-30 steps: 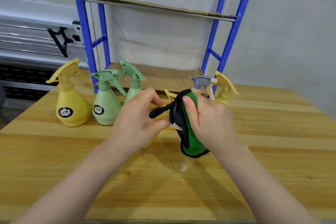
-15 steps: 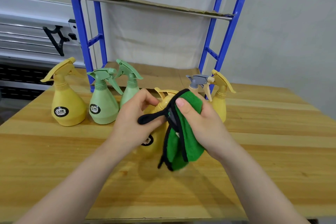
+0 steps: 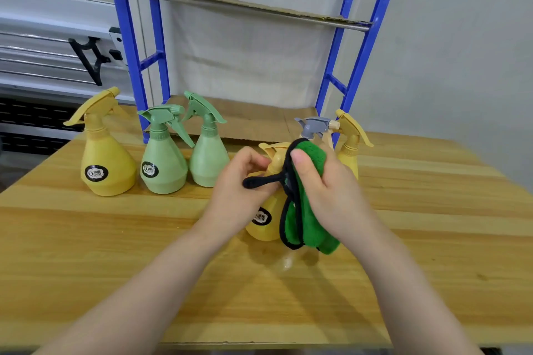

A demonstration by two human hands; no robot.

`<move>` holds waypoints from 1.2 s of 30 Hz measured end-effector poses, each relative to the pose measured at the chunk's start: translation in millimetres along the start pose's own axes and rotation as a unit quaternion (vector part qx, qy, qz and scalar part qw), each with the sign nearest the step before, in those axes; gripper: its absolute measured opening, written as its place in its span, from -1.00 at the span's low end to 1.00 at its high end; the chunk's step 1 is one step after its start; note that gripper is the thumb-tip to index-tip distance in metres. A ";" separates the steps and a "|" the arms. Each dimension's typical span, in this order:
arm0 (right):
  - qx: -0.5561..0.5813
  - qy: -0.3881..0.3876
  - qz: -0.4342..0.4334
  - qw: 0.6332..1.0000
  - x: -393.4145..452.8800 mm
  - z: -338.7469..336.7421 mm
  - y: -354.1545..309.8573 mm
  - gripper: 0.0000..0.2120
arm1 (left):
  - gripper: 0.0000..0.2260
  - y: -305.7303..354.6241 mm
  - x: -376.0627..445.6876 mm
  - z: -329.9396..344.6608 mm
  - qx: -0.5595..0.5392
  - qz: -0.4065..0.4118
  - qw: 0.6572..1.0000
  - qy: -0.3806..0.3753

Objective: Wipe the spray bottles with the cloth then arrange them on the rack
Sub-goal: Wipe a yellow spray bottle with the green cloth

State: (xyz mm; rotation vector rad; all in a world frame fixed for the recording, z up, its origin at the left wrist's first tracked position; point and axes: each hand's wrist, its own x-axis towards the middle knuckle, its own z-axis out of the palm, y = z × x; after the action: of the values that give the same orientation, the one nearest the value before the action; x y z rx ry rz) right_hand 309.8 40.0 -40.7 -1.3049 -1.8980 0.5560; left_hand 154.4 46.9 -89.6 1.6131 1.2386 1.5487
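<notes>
A: Left to right, quick. What's on the table?

B: Far left a yellow bottle, upright, label facing you. Just beside it a green bottle with a label, then a second green bottle, the two nearly touching. All three stand in front of the rack's left post.

A: Your left hand?

B: Your left hand is curled round the neck of the held bottle, a yellow one. Its fingers also pinch a black-edged corner of the cloth. That bottle sits near the table's middle; can't tell whether its base touches the wood.

A: Right hand?

B: Your right hand grips the green cloth, thumb on top, fingers wrapped behind, pressing it to the bottle's right side. The cloth hangs folded below your palm and hides that side of the bottle.

A: Behind the hands?

B: A grey-trigger bottle, only its sprayer showing above the cloth. Just right of it a back yellow bottle, body partly hidden by your right hand. Both stand by the rack's right post.

A: The rack?

B: Blue frame, cardboard on its upper shelf and on its low shelf at table level. A white wall behind, a black bracket on rails at far left.
</notes>
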 end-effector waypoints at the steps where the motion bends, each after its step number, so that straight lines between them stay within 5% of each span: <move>1: 0.004 -0.022 0.010 1.000 -1.0 -6.3 3.1 -0.66 | -0.76 -2.3 3.2 1.9 0.002 0.000 1.000 -0.010; 5: 0.038 -0.062 0.055 0.996 -5.7 -28.4 19.9 -0.75 | -0.77 -5.7 12.4 19.2 -0.008 0.014 1.000 -0.024; 12: 0.027 0.096 0.040 0.994 -17.7 -34.4 43.6 -0.94 | -0.76 -3.4 25.5 60.1 -0.038 -0.012 0.999 -0.016; 24: 0.163 0.153 0.098 0.970 -29.4 -56.0 75.0 -0.74 | -0.71 -14.3 33.1 86.0 -0.034 -0.017 0.999 0.006; 28: 0.104 0.162 0.087 0.977 -31.7 -59.9 73.7 -0.69 | -0.72 -16.3 32.8 87.5 -0.024 -0.003 1.000 -0.004; 32: -0.085 0.169 0.068 0.980 -38.6 -73.7 68.9 -0.64 | -0.71 -15.4 32.0 85.8 0.001 0.006 1.000 -0.026; 36: -0.050 0.178 0.065 0.980 -39.9 -81.1 67.7 -0.63 | -0.67 -18.7 30.8 82.0 0.015 0.004 0.999 -0.045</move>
State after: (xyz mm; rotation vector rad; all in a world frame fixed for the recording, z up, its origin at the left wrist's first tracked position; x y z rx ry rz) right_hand 421.1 24.3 -51.5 -1.4919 -1.5693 0.2689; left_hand 226.5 97.6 -105.9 1.6880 1.2138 1.4530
